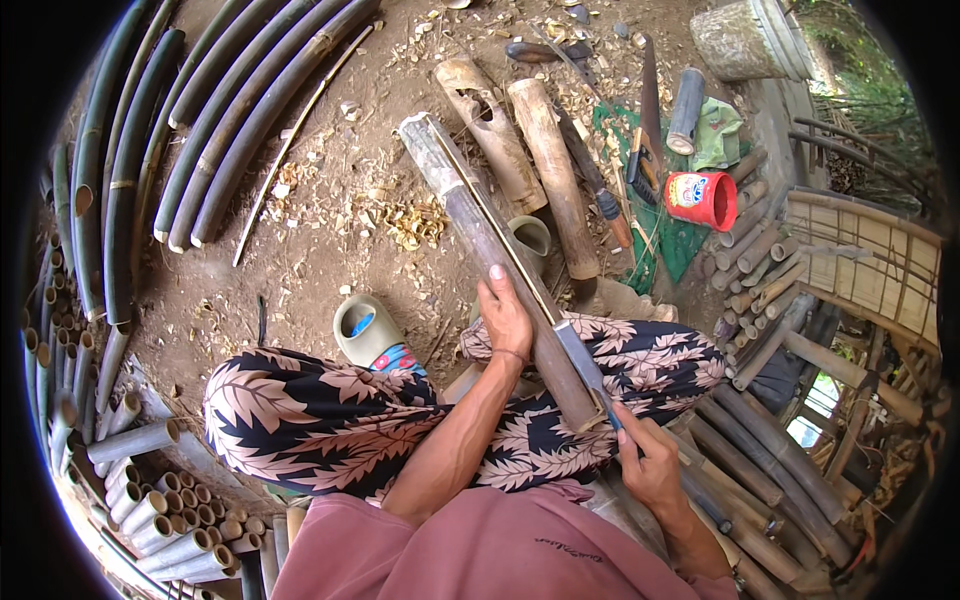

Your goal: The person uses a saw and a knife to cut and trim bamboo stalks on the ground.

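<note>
1. At 10 o'clock, long dark bamboo poles [122,180] lie on the ground [225,285].
2. At 8 o'clock, short cut tubes [175,552] are piled with open ends showing.
3. A bamboo tube [475,215] slants through the centre, from 11 to 5 o'clock, with a pale-edged lengthwise gap.
4. The left hand [507,318], near centre, holds it, thumb on top, fingers wrapped around.
5. At 4 o'clock, a knife [580,352] lies along the tube's right edge.
6. The right hand [648,455], just beyond, has its fingers curled around the knife's handle.
7. At 2 o'clock is a red tub [700,200].
</note>
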### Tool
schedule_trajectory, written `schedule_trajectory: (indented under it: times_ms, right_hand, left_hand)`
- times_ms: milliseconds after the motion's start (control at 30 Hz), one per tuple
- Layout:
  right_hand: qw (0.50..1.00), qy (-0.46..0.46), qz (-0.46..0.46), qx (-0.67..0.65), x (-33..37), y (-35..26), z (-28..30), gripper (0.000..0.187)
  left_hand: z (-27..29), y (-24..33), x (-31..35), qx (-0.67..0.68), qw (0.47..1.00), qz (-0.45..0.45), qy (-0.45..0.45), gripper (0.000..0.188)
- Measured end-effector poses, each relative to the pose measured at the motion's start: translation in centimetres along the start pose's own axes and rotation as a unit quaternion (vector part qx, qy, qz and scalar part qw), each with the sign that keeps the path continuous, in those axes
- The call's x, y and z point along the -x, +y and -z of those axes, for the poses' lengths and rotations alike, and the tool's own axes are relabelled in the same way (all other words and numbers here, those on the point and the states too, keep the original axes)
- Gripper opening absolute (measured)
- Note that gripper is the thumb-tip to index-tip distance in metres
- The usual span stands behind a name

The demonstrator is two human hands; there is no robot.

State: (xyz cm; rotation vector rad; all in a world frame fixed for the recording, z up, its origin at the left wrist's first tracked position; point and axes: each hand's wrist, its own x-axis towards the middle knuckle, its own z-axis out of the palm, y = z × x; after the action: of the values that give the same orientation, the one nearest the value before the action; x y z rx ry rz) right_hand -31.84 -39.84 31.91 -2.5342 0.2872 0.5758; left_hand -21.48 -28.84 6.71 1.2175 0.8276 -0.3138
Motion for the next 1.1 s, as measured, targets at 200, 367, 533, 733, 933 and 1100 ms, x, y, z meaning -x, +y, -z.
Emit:
schedule_trajectory:
  times_ms: [200, 367, 533, 733, 933, 1100]
  right_hand:
    - [0.999, 0.024, 0.030, -0.010, -1.5, 1.1, -1.7, 0.038]
    - [0.995, 0.038, 0.090, -0.036, -9.9, -0.3, -4.9, 0.037]
    - [0.994, 0.029, 0.092, -0.043, -11.8, -2.2, -4.3, 0.036]
    - [1.000, -0.011, 0.017, 0.005, -4.3, -1.4, -1.6, 0.034]
    - [1.000, 0.015, 0.008, -0.016, -4.9, -0.3, -2.5, 0.034]
    - [0.997, 0.032, 0.051, -0.039, -7.9, 0.5, -4.4, 0.034]
  left_hand:
    - [0.1, 0.4, 0.4, -0.004, 1.000, -0.017, 0.002, 0.068]
    - [0.8, 0.3, 1.4, -0.022, 0.999, 0.015, -0.022, 0.070]
    - [0.5, 1.1, 1.6, -0.019, 1.000, 0.004, -0.017, 0.070]
    - [0.2, -0.2, 1.1, -0.020, 0.999, -0.032, 0.033, 0.062]
    - [0.2, 0.5, 0.7, -0.014, 1.000, 0.003, -0.019, 0.072]
    - [0.4, 0.0, 0.3, -0.003, 1.000, -0.010, -0.006, 0.070]
